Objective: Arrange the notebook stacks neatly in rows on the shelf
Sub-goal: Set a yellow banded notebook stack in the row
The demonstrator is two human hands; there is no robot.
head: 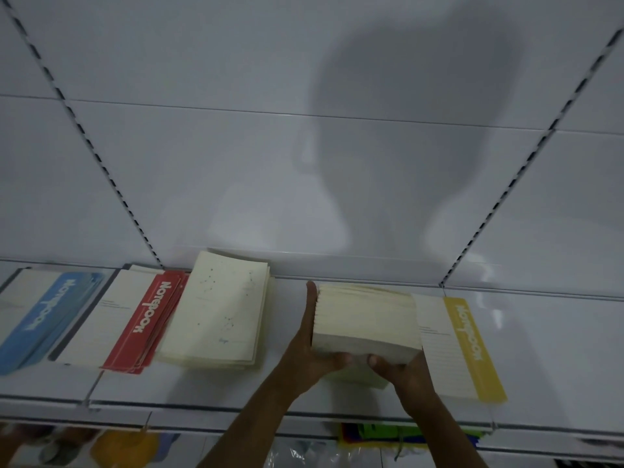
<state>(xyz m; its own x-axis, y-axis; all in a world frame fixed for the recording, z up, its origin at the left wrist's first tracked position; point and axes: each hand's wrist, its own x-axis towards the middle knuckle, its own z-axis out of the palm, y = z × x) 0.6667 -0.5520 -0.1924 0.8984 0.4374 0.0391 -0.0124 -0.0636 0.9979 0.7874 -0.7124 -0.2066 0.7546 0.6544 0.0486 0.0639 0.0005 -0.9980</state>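
A thick cream notebook stack point(366, 320) is held just above the white shelf point(557, 359), its page edges facing me. My left hand point(309, 336) grips its left side, fingers along the edge and thumb at the front. My right hand point(401, 371) grips its front right corner from below. To its right lies a yellow-banded notebook stack point(462, 346), partly tucked under the held stack. On the left lie a cream constellation-cover stack point(219, 309), a fanned red-banded stack point(135, 319) and a blue-banded stack point(40, 315).
The white back wall point(236, 146) rises behind the shelf, with slotted uprights at left point(101, 160) and right point(520, 170). Bare shelf surface spreads to the right of the yellow stack. Below the shelf's front edge, colourful goods point(405, 434) show on a lower level.
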